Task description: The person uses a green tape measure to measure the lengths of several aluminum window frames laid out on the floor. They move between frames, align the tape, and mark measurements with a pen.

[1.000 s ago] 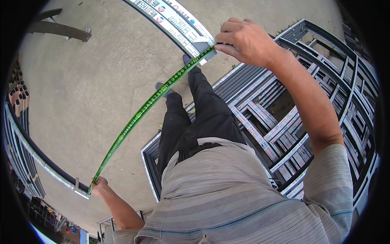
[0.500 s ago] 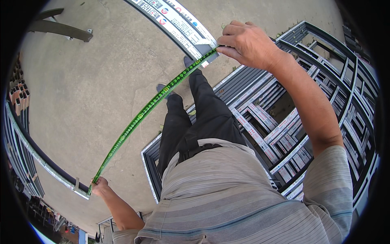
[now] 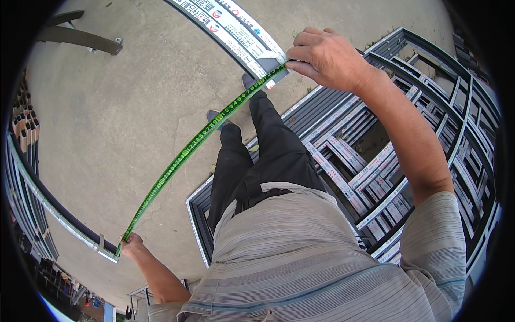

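Note:
A bright green tape measure blade (image 3: 198,138) with dark markings stretches diagonally across in front of my legs. My right hand (image 3: 330,60) pinches its far right end between thumb and fingers. That end rests by the corner of a grey metal profile (image 3: 236,33) covered with white printed film. Low on the left, my left hand (image 3: 132,246) is closed around the other end of the blade, beside the end of a dark profile strip (image 3: 59,219) with a pale edge. Whether a tape case is in my left hand, I cannot make out.
Stacked metal window frames (image 3: 370,166), some curved, lie to my right and beside my legs. A brown curved bar (image 3: 80,41) is at the far left. Bundled profile tubes (image 3: 26,126) stand at the left rim. Concrete floor (image 3: 139,96) lies between.

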Action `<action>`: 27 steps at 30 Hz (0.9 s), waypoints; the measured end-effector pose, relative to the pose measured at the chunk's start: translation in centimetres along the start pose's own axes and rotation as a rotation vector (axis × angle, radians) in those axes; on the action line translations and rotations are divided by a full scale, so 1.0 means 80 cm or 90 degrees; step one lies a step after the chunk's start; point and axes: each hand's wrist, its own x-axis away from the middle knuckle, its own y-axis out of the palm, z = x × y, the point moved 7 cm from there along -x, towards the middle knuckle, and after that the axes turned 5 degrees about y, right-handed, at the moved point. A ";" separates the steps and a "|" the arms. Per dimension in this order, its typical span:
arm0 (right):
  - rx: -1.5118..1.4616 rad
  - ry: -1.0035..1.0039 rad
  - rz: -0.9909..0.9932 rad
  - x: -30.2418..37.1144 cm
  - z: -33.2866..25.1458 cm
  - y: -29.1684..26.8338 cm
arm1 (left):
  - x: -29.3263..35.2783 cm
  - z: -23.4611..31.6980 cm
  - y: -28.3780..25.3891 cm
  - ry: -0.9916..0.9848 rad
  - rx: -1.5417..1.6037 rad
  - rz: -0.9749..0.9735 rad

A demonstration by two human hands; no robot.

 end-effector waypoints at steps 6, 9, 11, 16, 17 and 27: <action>-0.009 -0.005 0.004 0.001 0.003 0.002 | -0.010 0.004 0.000 -0.005 -0.004 -0.030; -0.001 0.000 -0.005 0.002 0.000 -0.001 | -0.007 0.001 0.000 0.003 -0.014 -0.021; 0.003 0.004 -0.012 0.002 -0.002 -0.002 | -0.006 -0.004 0.001 -0.010 -0.012 -0.014; 0.000 -0.025 0.045 0.006 0.003 -0.001 | -0.043 0.006 -0.015 -0.016 -0.013 -0.050; 0.006 -0.024 0.043 0.006 -0.001 -0.002 | -0.027 -0.003 -0.007 -0.017 -0.015 -0.045; -0.004 -0.025 0.043 0.005 -0.001 -0.004 | -0.019 -0.003 -0.004 -0.010 -0.016 -0.042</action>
